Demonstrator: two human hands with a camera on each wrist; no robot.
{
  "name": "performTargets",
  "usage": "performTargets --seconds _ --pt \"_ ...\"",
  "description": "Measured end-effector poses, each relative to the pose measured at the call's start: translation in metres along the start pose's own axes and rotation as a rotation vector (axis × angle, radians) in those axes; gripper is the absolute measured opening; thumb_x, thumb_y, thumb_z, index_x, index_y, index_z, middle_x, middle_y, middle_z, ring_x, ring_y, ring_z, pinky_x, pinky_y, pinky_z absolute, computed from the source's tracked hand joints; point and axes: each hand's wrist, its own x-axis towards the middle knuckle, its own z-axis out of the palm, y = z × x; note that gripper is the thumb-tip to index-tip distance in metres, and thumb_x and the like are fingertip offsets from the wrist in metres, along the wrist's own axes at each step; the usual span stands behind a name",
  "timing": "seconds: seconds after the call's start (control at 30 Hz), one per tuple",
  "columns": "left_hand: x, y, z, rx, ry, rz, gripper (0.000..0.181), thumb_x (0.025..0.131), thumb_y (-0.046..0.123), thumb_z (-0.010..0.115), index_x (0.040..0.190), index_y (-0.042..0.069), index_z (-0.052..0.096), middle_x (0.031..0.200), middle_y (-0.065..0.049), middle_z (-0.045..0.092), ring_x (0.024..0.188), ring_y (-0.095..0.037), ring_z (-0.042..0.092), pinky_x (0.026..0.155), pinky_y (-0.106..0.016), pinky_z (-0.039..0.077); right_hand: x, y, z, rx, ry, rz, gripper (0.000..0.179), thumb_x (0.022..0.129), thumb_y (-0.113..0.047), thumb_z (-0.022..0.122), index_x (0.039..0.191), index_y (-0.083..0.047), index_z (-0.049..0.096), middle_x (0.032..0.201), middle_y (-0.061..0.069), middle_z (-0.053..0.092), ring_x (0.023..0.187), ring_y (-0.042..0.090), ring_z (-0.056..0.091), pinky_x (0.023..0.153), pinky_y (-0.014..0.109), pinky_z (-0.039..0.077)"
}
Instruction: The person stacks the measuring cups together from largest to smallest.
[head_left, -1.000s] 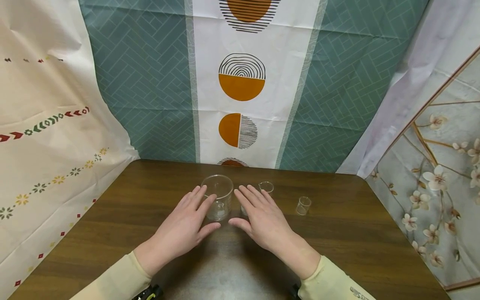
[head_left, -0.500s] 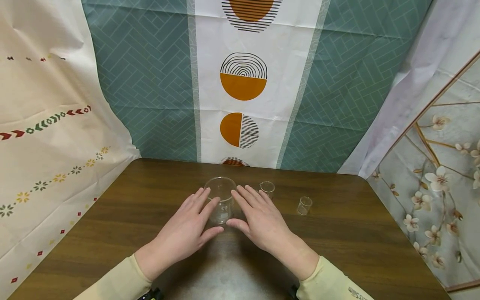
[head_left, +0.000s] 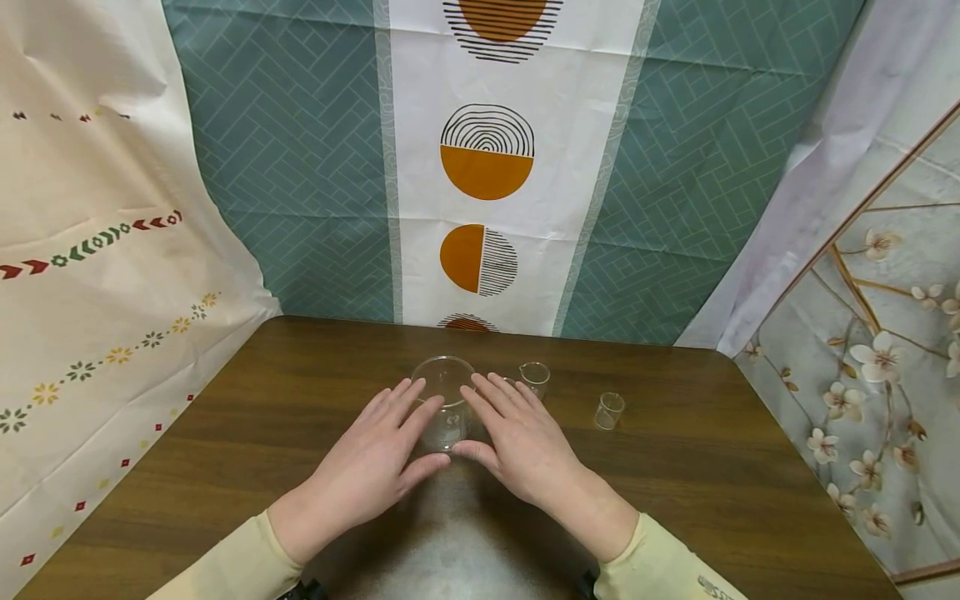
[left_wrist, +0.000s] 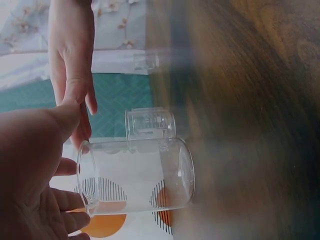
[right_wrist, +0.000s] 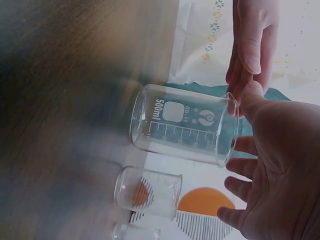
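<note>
A large clear glass beaker (head_left: pixel 447 421), marked 500ml in the right wrist view, stands upright on the brown wooden table (head_left: pixel 697 492). My left hand (head_left: pixel 367 450) is at its left, palm down, fingers stretched out near the rim. On the other side my right hand (head_left: pixel 521 442) mirrors it, fingers also extended. In the right wrist view, fingertips (right_wrist: pixel 245 145) lie close to the beaker's rim; whether they touch it I cannot tell. Beyond the right fingers a smaller beaker (right_wrist: pixel 150 190) is mostly hidden in the head view.
A small spouted beaker (head_left: pixel 535 377) stands behind my right hand. Farther right is the tiniest beaker (head_left: pixel 610 410). A green and white patterned cloth (head_left: pixel 322 167) hangs at the table's back, with a cream cloth (head_left: pixel 97 333) on the left and a floral one (head_left: pixel 870 400) on the right.
The large beaker has shifted slightly right and nearer to me, with my left fingers beside it. My right fingertips have moved slightly left. The smaller beakers appear unmoved.
</note>
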Motion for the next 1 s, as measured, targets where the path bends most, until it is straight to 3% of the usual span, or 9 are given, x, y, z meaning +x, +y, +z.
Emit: performTargets --seconds 0.23,0.57,1.0 --pt "0.006 -0.001 -0.002 -0.011 0.010 -0.015 0.076 0.105 0.052 0.075 0.159 0.002 0.056 0.168 -0.026 0.046 0.157 -0.046 0.041 0.127 -0.062 0.032 -0.005 0.004 -0.002 -0.007 0.018 -0.010 0.076 0.108 -0.058 0.064 0.164 -0.008 0.052 0.172 0.016 0.044 0.160 0.038 0.039 0.130 0.058 0.029" --pt "0.019 -0.005 -0.001 -0.099 -0.005 -0.057 0.078 0.105 0.049 0.076 0.163 0.003 0.050 0.169 -0.025 0.044 0.160 -0.045 0.037 0.129 -0.063 0.029 -0.014 0.010 -0.005 -0.004 0.025 -0.011 0.074 0.107 -0.059 0.064 0.161 -0.009 0.056 0.171 0.013 0.047 0.159 0.037 0.040 0.129 0.058 0.030" --pt "0.035 0.005 0.001 -0.267 -0.093 -0.099 0.090 0.102 0.053 0.079 0.171 0.011 0.040 0.176 -0.016 0.036 0.165 -0.039 0.027 0.128 -0.065 0.028 -0.025 0.022 -0.012 0.020 0.013 -0.009 0.074 0.108 -0.059 0.064 0.162 -0.009 0.055 0.169 0.010 0.050 0.162 0.032 0.037 0.132 0.056 0.025"
